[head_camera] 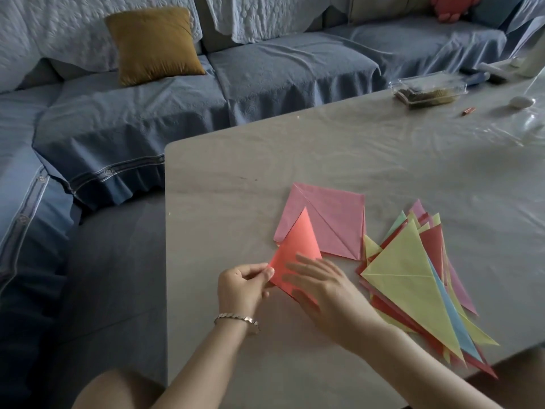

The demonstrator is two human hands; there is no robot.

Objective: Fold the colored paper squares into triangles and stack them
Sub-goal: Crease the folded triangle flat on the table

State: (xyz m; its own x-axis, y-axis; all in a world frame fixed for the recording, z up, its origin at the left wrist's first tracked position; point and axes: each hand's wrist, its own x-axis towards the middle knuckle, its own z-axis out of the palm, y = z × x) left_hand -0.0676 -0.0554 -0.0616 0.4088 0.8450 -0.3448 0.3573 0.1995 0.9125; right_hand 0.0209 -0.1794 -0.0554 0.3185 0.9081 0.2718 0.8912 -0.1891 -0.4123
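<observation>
A red paper folded into a triangle [298, 246] lies on the table near its left edge, tip pointing away from me. My left hand [240, 286] pinches its near left corner between thumb and fingers. My right hand [321, 286] lies flat on the triangle's lower part, fingers straight and spread. Behind it sits a small stack of pink paper squares [330, 215], the top one creased along a diagonal. To the right lies a fanned pile of folded triangles [413, 278] in yellow, red, blue, pink and green, with a yellow one on top.
The grey table [236, 178] carries a wrinkled clear cover. At its far right stand a clear plastic box [427, 91], a small red stick [469, 111] and a white object [522, 101]. A blue sofa with a mustard cushion [153, 44] runs behind and left.
</observation>
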